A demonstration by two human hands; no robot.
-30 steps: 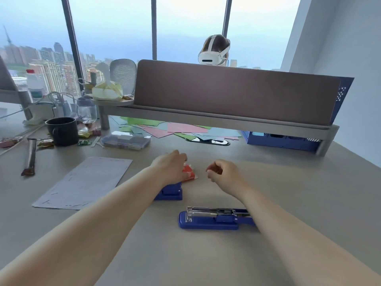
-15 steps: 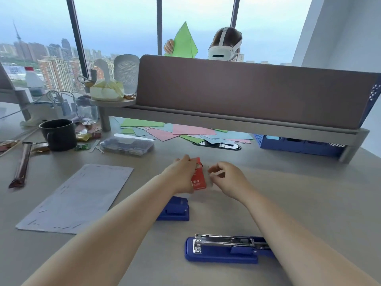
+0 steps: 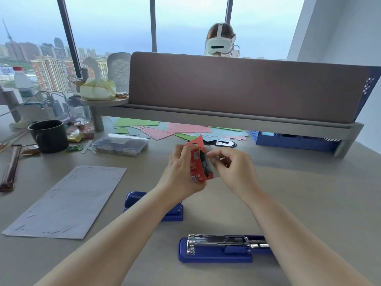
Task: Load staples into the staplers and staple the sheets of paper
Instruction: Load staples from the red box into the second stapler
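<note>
Over the desk (image 3: 288,193), the staple box (image 3: 198,164) now seemingly flapped open, raised.

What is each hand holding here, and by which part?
The left hand grips the red staple box around its body; the right hand pinches at its open end, contents unclear.

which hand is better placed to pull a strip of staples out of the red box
The right hand. Its fingertips sit at the open side of the small red cardboard staple box, while the left hand is wrapped around the box, holding it up above the desk.
</note>
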